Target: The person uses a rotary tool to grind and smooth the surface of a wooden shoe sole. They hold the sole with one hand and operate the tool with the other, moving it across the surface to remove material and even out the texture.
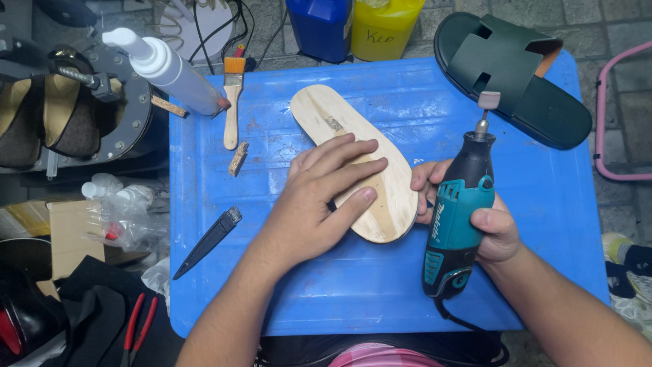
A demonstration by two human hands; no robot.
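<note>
A pale tan shoe insole (339,122) lies flat on a blue plastic table (530,204), its toe pointing to the far left. My left hand (319,197) rests palm down on its near half, fingers spread across it. My right hand (489,228) grips a teal and black rotary tool (458,214) upright beside the insole's heel, and its fingertips touch the heel edge. The tool's small grinding bit (488,100) points away from me, clear of the insole.
A dark green slide sandal (516,75) lies at the far right corner. A small paintbrush (233,102), a white squeeze bottle (170,68), a wood chip (238,158) and a black blade tool (207,241) sit at the left. Blue and yellow jugs (353,24) stand behind. Red-handled pliers (139,326) lie below left.
</note>
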